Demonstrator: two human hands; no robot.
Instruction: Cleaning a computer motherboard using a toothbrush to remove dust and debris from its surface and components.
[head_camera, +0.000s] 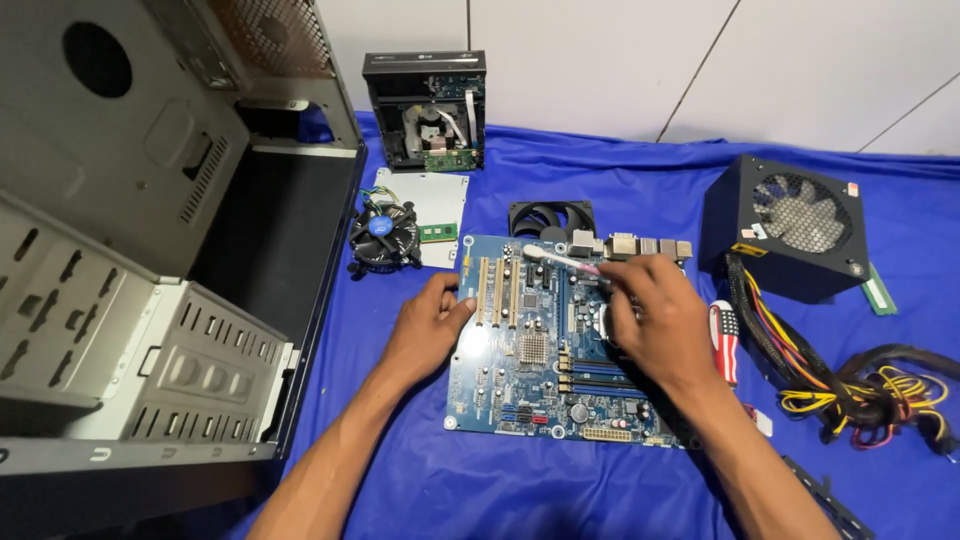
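A blue motherboard (535, 365) lies flat on a blue cloth. My left hand (425, 325) rests on the cloth with its fingertips against the board's left edge, near the yellow slots. My right hand (660, 320) hovers over the board's right half, near the processor socket, and grips a thin pale syringe-like tube (560, 261) that points up and to the left. The socket itself is mostly hidden under my right hand.
An open grey computer case (150, 250) fills the left side. A round cooler fan (383, 235), a black case fan (550, 217) and an opened optical drive (425, 110) lie behind the board. A black power supply (785, 225) with coloured cables (860, 390) sits right.
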